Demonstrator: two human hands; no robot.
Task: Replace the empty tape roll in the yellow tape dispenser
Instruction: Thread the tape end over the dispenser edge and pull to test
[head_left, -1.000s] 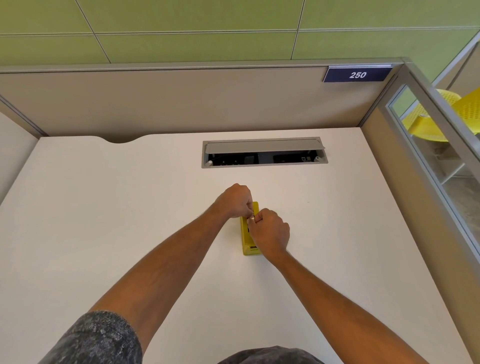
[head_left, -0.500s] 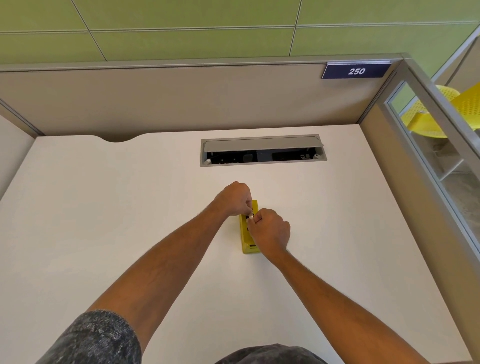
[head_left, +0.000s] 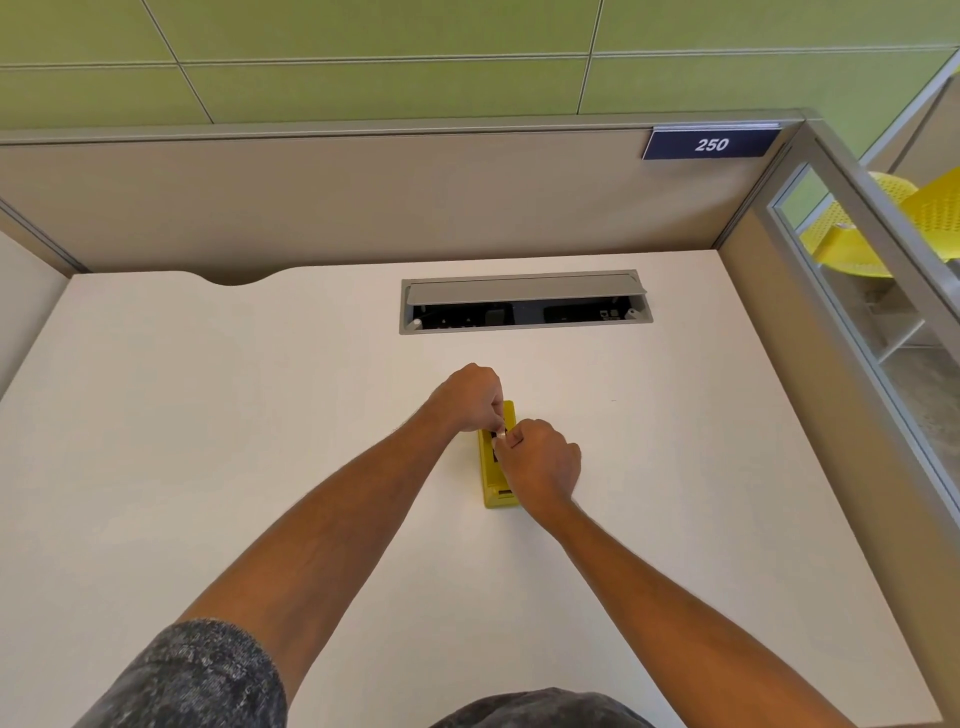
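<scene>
Yellow dispenser (head_left: 492, 480) lies flat mid-surface (head_left: 208, 415), long axis pointing away. Left hand (head_left: 470, 397) curled over its far end; right hand (head_left: 540, 465) curled over its right side. Fingertips of both meet, pinching a small white piece (head_left: 501, 432) above the dispenser. Roll hidden.

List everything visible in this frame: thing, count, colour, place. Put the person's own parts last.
Tape dispenser: 1, yellow, desk centre, under both hands.
Desk: 1, white, fills the foreground.
Cable hatch: 1, grey, lid open, far middle of desk.
Number sign: 1, dark blue, reads 250, on partition top right.
Chairs: seemingly 2, yellow, behind glass at right.
Left hand: 1, fingers closed at dispenser's far end.
Right hand: 1, fingers closed over dispenser's middle.
</scene>
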